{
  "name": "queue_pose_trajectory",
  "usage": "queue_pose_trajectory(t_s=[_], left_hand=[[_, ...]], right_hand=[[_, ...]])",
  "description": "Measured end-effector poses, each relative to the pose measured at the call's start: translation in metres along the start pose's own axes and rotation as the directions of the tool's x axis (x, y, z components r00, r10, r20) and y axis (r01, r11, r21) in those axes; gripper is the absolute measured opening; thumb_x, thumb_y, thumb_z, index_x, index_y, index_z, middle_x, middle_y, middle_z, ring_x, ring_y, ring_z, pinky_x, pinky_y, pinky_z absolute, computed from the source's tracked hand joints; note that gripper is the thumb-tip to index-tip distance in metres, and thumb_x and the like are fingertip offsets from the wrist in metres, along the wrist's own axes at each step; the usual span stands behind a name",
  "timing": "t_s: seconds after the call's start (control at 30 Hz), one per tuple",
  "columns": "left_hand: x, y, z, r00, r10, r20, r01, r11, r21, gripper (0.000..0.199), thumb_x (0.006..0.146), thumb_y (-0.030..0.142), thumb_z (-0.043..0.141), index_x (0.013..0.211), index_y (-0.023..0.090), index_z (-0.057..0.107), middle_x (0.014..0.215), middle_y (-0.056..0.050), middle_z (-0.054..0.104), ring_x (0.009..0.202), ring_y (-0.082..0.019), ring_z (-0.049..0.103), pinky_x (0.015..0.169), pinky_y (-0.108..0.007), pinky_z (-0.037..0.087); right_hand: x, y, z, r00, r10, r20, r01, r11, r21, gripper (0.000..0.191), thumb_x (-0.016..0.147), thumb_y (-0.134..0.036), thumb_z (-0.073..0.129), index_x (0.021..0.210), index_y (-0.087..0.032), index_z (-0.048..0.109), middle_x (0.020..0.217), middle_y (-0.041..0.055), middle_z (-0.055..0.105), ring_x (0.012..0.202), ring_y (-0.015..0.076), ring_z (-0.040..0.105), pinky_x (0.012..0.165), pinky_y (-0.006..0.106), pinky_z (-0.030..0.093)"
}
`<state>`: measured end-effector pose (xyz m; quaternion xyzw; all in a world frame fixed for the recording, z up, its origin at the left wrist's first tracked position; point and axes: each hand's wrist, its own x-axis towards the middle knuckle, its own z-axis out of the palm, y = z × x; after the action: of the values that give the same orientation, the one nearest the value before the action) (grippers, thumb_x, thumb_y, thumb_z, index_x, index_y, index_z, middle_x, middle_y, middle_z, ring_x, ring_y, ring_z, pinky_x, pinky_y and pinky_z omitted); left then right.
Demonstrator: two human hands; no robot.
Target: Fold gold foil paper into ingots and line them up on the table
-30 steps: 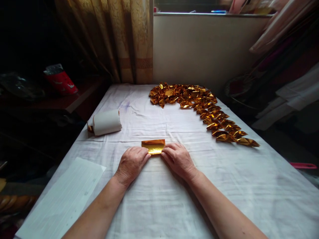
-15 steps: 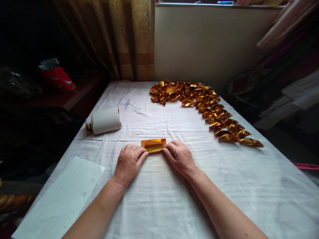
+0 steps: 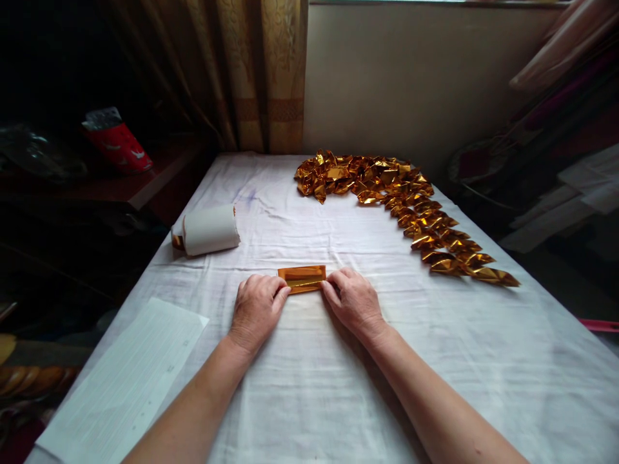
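Observation:
A small rectangle of shiny gold foil paper (image 3: pixel 302 278) lies on the white cloth between my two hands, its near edge folded up. My left hand (image 3: pixel 257 308) pinches its near left corner between thumb and fingers. At the near right corner, my right hand (image 3: pixel 353 301) holds it the same way, fingers curled. Beyond, a long row of folded gold foil pieces (image 3: pixel 425 222) curves from the back of the table down its right side.
A white roll (image 3: pixel 211 231) lies at the left, and a lined paper sheet (image 3: pixel 128 380) is beside my left forearm. A red container (image 3: pixel 120 148) stands on a dark side table (image 3: pixel 164 171). A curtain (image 3: pixel 285 77) hangs behind the white-covered table (image 3: pixel 309 386).
The whole view has shifted slightly, so everything sits a little further right and higher. Both hands keep their hold on the foil paper, and its near fold looks flatter.

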<state>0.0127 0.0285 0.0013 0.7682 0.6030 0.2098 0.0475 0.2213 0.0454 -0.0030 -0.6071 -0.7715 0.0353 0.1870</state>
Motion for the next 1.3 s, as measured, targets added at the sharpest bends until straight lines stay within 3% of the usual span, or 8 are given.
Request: queue_pose_trajectory(t_s=[0.3,0.67,1.3], left_hand=[[0.002,0.002,0.002,0.999,-0.05,-0.015,0.05,0.999,0.002,0.011,0.092,0.029,0.057,0.084,0.023,0.063,0.087,-0.001,0.071,0.088,-0.022,0.06,0.08,-0.036,0.04],[0.003,0.004,0.003,0.998,-0.059,-0.028,0.06,0.998,0.027,0.011,0.091,0.029,0.058,0.082,0.023,0.059,0.081,-0.001,0.069,0.084,-0.022,0.059,0.078,-0.036,0.038],[0.002,0.003,0.005,0.998,-0.063,-0.023,0.064,0.998,0.025,0.008,0.09,0.029,0.059,0.084,0.024,0.059,0.085,-0.002,0.069,0.087,-0.024,0.058,0.077,-0.036,0.038]], right_hand=[[0.007,-0.008,-0.004,0.993,0.083,0.085,-0.074,0.992,-0.097,0.021,0.093,-0.035,0.056,0.078,-0.023,0.063,0.083,0.0053,0.067,0.075,0.0194,0.058,0.065,0.03,0.036],[0.005,-0.009,0.001,0.998,0.056,-0.009,-0.056,0.989,-0.138,0.022,0.091,-0.035,0.056,0.075,-0.022,0.062,0.078,0.0057,0.066,0.071,0.0204,0.057,0.062,0.03,0.034],[0.003,-0.01,0.007,0.995,0.087,-0.04,-0.091,0.989,-0.116,0.015,0.09,-0.033,0.058,0.081,-0.021,0.062,0.08,0.0054,0.065,0.072,0.0204,0.056,0.064,0.031,0.033]])
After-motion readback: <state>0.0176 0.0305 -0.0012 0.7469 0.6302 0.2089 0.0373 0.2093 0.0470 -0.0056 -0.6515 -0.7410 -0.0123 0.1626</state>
